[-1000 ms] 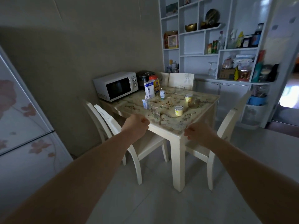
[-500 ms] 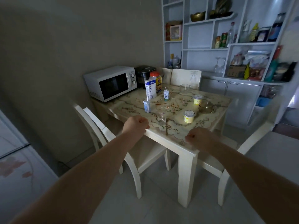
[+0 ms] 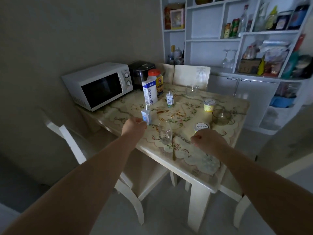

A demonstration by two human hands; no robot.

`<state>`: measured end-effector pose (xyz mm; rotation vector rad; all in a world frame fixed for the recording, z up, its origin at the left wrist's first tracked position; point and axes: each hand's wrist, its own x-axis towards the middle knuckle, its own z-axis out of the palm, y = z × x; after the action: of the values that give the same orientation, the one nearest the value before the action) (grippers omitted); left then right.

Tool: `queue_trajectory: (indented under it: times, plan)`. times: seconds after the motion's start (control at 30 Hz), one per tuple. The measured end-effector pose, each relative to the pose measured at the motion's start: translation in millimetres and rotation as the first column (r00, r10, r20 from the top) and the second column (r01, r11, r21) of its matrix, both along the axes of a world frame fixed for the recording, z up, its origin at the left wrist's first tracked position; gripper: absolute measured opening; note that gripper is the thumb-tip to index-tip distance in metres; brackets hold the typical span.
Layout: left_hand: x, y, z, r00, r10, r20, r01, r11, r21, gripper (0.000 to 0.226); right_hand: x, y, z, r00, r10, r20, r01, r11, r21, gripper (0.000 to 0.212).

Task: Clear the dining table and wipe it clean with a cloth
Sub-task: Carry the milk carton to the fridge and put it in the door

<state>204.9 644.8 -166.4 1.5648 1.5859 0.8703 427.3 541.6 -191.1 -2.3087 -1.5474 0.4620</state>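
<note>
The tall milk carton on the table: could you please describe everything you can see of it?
The milk carton is a tall, white, gable-topped paper box with blue print and Chinese characters down its front. It stands upright on the table, beside the microwave and just in front of an orange-lidded jar. Whether it is opened cannot be told. Only the table visibly touches it.

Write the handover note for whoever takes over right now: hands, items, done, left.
Left hand: curled, empty, beside the small blue carton.
Right hand: curled, empty, near a yellow tub.
On the table: tall milk carton, straw carton, drinking glass, second yellow tub, glass bowl, glass mug, brown smears.
Done: nothing cleared or wiped.
Left: remove everything, find a cloth (none in view), wipe.
</note>
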Motion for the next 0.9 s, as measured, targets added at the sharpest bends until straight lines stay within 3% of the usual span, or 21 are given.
queue_trajectory:
  times: [0.47, 0.6, 0.8, 0.9]
  plan:
    - [39.4, 152.6, 3.2, 0.967, 0.058, -0.249, -0.057, 0.998, 0.012, 0.015, 59.3, 189.9, 20.4, 0.985, 0.149, -0.089, -0.147, 0.988, 0.037, 0.032]
    - [41.9, 193.1, 1.8, 0.967, 0.096, -0.237, -0.098, 0.995, 0.0, 0.012, 58.0, 228.2, 13.3, 0.976, 0.165, -0.14, -0.157, 0.985, 0.068, 0.03]
    - [61.8, 274.6, -9.3, 0.96, 0.024, -0.28, -0.034, 0.999, -0.029, 0.01, 61.5, 277.3, 1.0, 0.971, 0.165, -0.171, -0.158, 0.986, 0.053, 0.027]
    - [76.8, 330.1, -16.6, 0.974, 0.005, -0.225, -0.015, 0.999, -0.046, 0.029, 63.0, 312.2, -7.0, 0.975, 0.147, -0.165, -0.143, 0.989, 0.038, 0.022]
